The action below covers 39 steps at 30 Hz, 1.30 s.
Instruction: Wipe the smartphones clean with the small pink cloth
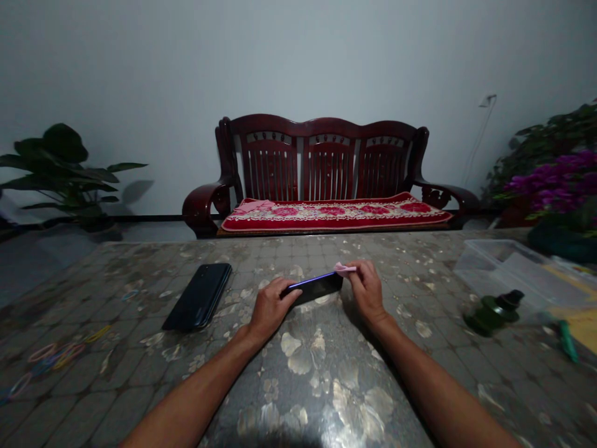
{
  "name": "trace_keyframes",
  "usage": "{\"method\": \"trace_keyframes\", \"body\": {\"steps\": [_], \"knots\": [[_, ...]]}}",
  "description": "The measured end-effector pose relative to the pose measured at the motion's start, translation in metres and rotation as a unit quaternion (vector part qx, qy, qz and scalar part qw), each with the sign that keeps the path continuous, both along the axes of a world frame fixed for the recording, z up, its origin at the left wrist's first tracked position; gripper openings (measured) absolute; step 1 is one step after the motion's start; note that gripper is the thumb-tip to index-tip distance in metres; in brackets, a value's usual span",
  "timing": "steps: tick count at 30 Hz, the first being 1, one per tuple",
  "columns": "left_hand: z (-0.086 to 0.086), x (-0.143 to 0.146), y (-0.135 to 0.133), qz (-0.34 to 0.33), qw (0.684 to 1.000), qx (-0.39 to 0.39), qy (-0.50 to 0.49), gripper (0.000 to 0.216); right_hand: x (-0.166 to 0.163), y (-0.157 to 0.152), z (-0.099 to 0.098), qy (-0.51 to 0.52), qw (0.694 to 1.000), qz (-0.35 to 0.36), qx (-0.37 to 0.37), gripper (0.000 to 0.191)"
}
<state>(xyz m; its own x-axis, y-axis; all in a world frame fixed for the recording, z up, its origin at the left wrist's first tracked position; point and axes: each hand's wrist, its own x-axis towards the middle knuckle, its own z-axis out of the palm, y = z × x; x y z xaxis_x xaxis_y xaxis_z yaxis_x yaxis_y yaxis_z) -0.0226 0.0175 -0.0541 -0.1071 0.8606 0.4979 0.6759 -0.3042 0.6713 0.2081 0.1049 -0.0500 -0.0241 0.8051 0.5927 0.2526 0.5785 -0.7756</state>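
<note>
- Across the near tabletop: grey-brown floral-and-grid table cover (312,386), glossy; both bare forearms (205,386) reach in over it from the bottom edge, L & R.
- Near L side: thin coloured loops (58,356) (pink, yellow, blue), loosely bunched flat on cover; another loop lies a bit farther up.
- Near R side: slim green item (568,341), type unclear, beside yellow flat sheet (581,326).
- L of hands, well apart from them: black glossy rectangular phone (198,297), flat on cover, lying at a slant.
- Mid-table, centre: dark slim phone w/ blue-purple edge (319,288), btwn the hands, tilted up on its long side; can't tell if lower edge touches cover.
- L hand (274,303) grasps that phone's L end, thumb on the near face.
- R hand (367,291) pinches small pale-pink cloth (344,269) btwn thumb & fingers; cloth sits at phone's upper R corner.
- R of hands, well apart: squat dark-green bottle w/ black top (492,314), just in front of clear plastic box (482,256).
- Far R: purple flowers (559,180) w/ green leaves.
- Beyond table: dark red-brown carved wooden bench (326,149), red floral seat mat (336,214) on it, pink fabric (254,206) at mat's L end.
- Far L: broad-leaved green plant (65,168).
- Backmost: pale wall (326,56), white socket (486,101) w/ plug & cord on R.
</note>
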Motion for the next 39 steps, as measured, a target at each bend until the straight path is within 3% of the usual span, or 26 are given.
{"method": "trace_keyframes", "body": {"steps": [7,13,28,36,39], "knots": [[-0.001,-0.001,-0.004,-0.02,0.997,0.052,0.049,0.011,-0.005,-0.015,0.008,-0.147,0.977,0.052,0.143,0.026],[-0.004,-0.001,-0.006,-0.036,0.991,0.09,0.091,0.013,0.0,-0.017,0.011,-0.182,0.961,-0.003,0.21,0.03],[-0.004,-0.001,-0.01,-0.05,0.985,0.098,0.132,0.017,-0.016,-0.035,0.009,-0.27,0.928,0.081,0.245,0.025],[-0.002,-0.002,-0.009,-0.033,0.986,0.066,0.149,0.019,0.002,-0.019,0.008,-0.274,0.938,0.033,0.211,0.028],[0.0,-0.001,-0.009,-0.027,0.986,0.06,0.152,0.018,-0.005,-0.024,0.007,-0.273,0.936,0.053,0.217,0.028]]}}
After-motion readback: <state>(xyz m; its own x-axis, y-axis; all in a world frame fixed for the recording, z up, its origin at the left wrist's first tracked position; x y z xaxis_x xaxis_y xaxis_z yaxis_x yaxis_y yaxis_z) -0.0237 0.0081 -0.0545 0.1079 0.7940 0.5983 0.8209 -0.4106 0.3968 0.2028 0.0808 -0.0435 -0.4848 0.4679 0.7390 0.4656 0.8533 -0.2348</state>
